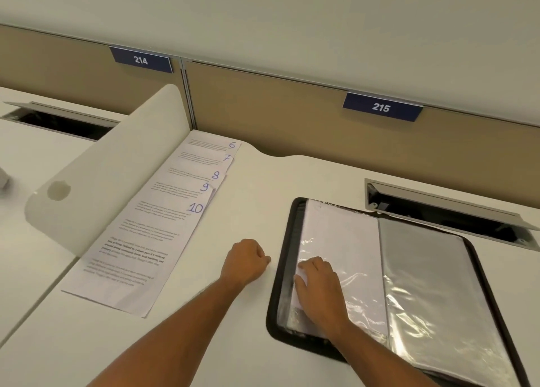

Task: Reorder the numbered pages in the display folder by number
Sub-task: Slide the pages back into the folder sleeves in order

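A black display folder [287,240] lies open on the white desk at the right, its clear plastic sleeves showing. My right hand [318,287] rests on the lower left part of the left sleeve [344,240], fingers curled at a white sheet's edge near the sleeve's outer side. My left hand [245,259] sits on the desk just left of the folder, fingers curled into a loose fist with nothing in it. A fanned row of printed pages [163,220] numbered 6, 7, 8, 9 and 10 in blue lies at the left, page 10 on top and nearest.
A white curved divider [108,176] stands left of the pages. Beige partition panels with blue signs 214 [141,60] and 215 [381,107] run along the back. An open cable slot [450,208] lies behind the folder, another [58,120] at far left.
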`<state>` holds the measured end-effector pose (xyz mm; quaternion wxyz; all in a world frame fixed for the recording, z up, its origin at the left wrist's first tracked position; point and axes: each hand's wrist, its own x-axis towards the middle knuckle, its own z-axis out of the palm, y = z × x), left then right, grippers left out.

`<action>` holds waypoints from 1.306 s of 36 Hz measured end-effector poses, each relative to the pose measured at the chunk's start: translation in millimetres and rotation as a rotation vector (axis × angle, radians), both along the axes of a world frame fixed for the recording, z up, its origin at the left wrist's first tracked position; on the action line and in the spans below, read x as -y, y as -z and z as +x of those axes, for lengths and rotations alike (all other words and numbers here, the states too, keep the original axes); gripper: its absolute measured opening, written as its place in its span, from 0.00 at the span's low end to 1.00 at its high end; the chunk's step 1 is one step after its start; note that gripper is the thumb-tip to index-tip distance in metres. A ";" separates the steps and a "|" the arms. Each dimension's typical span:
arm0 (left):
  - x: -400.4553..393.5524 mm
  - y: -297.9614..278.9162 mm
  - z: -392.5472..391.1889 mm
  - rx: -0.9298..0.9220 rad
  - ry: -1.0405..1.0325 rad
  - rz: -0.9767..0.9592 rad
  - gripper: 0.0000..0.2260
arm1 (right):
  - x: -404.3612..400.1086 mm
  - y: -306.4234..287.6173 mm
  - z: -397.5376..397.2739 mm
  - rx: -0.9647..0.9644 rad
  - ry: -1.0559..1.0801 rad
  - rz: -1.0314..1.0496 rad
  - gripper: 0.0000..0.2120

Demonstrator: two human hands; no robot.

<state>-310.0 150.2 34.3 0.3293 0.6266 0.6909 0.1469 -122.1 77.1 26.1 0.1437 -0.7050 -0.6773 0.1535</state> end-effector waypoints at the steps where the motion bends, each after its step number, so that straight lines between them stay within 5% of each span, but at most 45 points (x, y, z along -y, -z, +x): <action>1: -8.3 -0.2 -9.3 -0.013 -0.003 0.015 0.09 | -9.9 -3.7 -4.7 -0.016 0.005 -0.006 0.13; 21: -205.9 -18.4 -126.6 -0.132 -0.057 0.276 0.09 | -225.8 -36.3 -110.0 -0.047 -0.102 -0.059 0.20; 30: -298.9 -17.4 -156.3 -0.245 0.017 0.304 0.20 | -317.5 -37.0 -140.7 -0.040 -0.079 -0.064 0.19; 47: -418.2 9.8 -190.7 -0.400 0.077 0.286 0.21 | -449.7 -9.1 -152.7 -0.150 -0.017 -0.107 0.23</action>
